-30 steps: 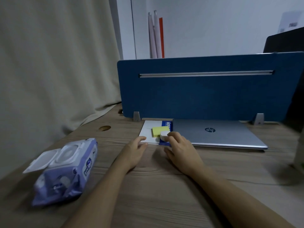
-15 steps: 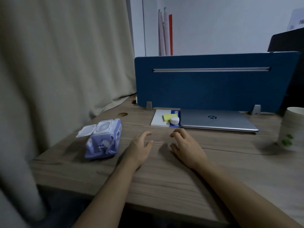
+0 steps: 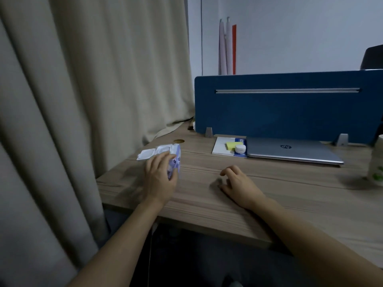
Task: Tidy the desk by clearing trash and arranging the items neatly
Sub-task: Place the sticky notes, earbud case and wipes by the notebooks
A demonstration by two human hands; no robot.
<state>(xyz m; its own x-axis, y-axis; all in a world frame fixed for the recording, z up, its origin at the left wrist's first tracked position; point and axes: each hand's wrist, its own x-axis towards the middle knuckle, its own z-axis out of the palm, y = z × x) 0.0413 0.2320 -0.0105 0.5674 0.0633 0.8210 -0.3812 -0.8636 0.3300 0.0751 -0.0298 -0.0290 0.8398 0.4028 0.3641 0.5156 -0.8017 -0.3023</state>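
Note:
A purple pack of wet wipes with its white flip lid open lies near the desk's left edge. My left hand covers its near side, fingers on top and thumb at its right side. My right hand rests on the wooden desk with fingers loosely curled, holding nothing. At the back lie a white and blue booklet, a yellow sticky-note pad and a small white round container on top of it. A closed silver laptop sits beside them.
A blue divider panel stands along the desk's back edge. A beige curtain hangs close on the left. A white paper cup with green print stands at the right edge of view. A round cable hole lies behind the wipes.
My left hand has moved left from the desk's middle onto the wipes pack. My right hand stayed resting on the desk. The view has pulled back and shifted.

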